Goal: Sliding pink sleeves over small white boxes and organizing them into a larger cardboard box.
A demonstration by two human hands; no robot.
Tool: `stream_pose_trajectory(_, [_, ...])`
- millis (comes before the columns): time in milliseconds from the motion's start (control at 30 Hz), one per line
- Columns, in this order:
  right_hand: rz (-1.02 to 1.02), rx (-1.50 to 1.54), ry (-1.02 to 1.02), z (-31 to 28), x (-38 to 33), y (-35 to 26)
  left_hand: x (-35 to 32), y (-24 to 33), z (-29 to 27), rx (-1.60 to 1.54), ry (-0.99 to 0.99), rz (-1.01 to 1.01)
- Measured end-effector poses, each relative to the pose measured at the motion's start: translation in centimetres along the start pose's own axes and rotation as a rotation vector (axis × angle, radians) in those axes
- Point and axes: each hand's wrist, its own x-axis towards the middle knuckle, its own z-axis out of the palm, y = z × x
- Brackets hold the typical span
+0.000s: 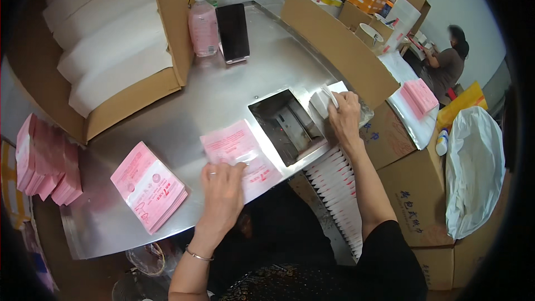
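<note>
A pink printed plastic bag (231,144) lies flat on the metal table, left of a rectangular metal-framed opening (287,125). My left hand (222,194), fingers curled, grips the near part of this bag. Beyond the opening's right side, my right hand (346,116) is closed on a small stack of white folded tissues (321,102); the fingers partly cover it. Clear plastic film (365,115) shows beside that hand. To the left of the bag rests a stack of similar pink bags (146,184).
More pink packs (47,161) are piled at the far left. An open carton (170,28) holds white paper stacks. A pink bottle (203,28) and a phone on a stand (233,32) stand behind. Cartons (415,189) and a white plastic bag (475,173) are at right; another person (446,64) sits beyond.
</note>
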Motion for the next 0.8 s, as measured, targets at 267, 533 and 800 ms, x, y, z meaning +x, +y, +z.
stream_pose_trajectory(267, [-0.866, 0.449, -0.241, -4.2, -9.0, -15.8, -0.4, -0.7, -0.9, -0.057, -0.043, -0.055])
stream_pose_trajectory(533, [-0.603, 0.461, -0.365, 0.9, -4.7, -18.5, 1.7, 0.6, 0.7, 0.213, 0.094, -0.152])
stream_pose_trajectory(800, [-0.148, -0.216, 0.097, -1.0, -0.4, -3.1, 1.7, 0.5, 0.6, 0.351, 0.036, -0.195])
